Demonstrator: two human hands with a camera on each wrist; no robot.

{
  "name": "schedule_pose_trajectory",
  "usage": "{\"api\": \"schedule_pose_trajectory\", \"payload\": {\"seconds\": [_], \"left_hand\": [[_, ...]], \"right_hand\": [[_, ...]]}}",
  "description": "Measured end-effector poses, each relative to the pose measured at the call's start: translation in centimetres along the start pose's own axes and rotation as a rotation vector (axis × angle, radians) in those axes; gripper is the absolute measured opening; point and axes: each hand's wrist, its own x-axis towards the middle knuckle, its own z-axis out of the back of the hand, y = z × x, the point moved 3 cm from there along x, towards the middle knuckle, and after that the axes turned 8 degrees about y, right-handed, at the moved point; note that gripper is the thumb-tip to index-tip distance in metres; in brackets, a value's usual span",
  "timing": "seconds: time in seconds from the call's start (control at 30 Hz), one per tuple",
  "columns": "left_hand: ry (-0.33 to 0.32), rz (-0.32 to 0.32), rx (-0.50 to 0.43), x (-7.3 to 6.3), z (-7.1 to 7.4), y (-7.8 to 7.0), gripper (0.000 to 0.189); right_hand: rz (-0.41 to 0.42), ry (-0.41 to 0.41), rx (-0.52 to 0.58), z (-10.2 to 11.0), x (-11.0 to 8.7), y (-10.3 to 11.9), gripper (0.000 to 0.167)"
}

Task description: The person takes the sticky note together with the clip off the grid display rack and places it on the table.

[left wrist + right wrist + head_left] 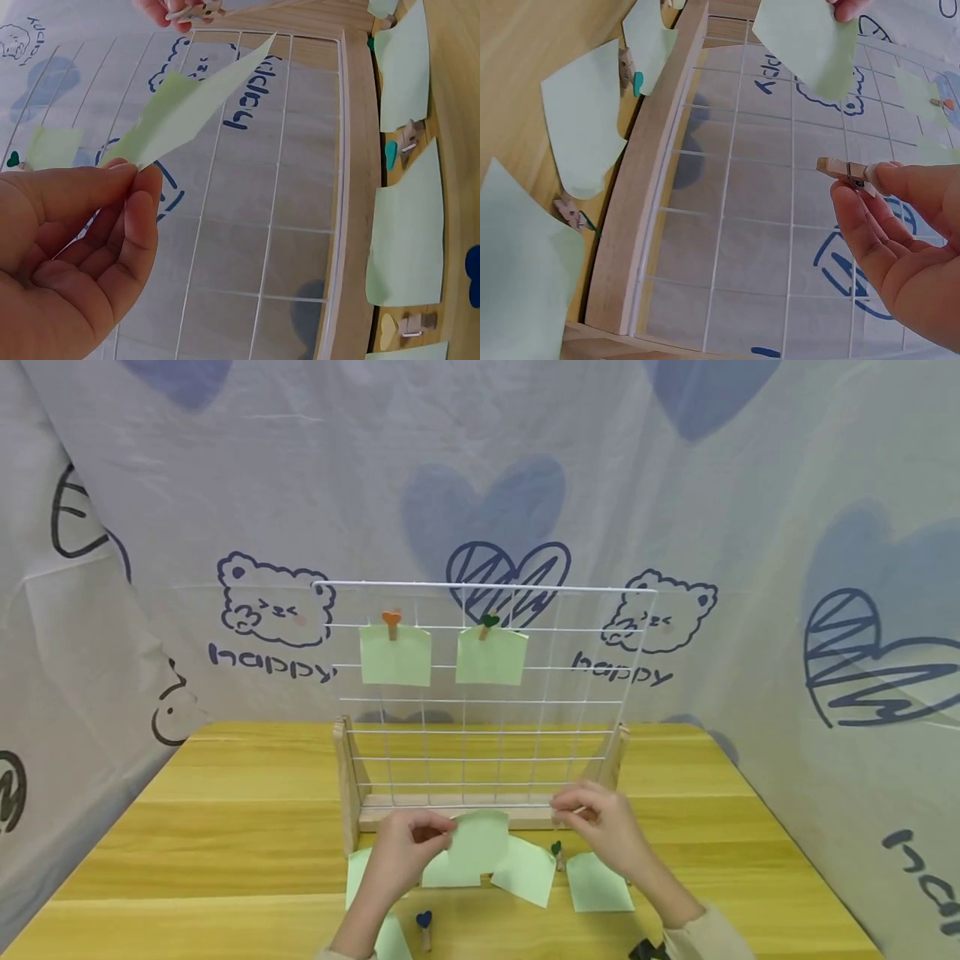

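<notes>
My left hand (401, 852) pinches a pale green paper note (480, 843) by its edge, in front of the stand's base. The left wrist view shows this note (191, 112) bent, with its free end pointing away from the thumb and fingertips. To the right, my right hand (600, 822) pinches a small wooden clothespin (844, 169) between thumb and fingers, apart from the note. Behind both hands stands a white wire grid (480, 701). Two green notes hang on its upper part, the left one (396, 662) under an orange heart clothespin (392, 622), the right one (491, 662) under a dark green heart clothespin (490, 622).
The grid stands in a wooden base (450, 814). More green notes lie on the yellow wooden table (225, 827) before it, among them one (600, 887) below my right hand. A blue heart clothespin (424, 922) and a green one (557, 852) lie nearby. A black object (647, 950) shows at the front edge.
</notes>
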Motion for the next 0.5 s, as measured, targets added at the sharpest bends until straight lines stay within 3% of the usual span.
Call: {"api": "schedule_pose_trajectory", "payload": {"seconds": [0.17,0.5], "left_hand": [[0.03,0.018,0.032,-0.5,0.0,0.4,0.01],[0.13,0.087,0.024,-1.2,-0.4,1.0,0.009]], "right_hand": [[-0.08,0.08,0.037,-0.7,-0.6,-0.7,0.008],[-0.154,0.263,0.105,-2.5,-1.4,-1.2,0.005]]}}
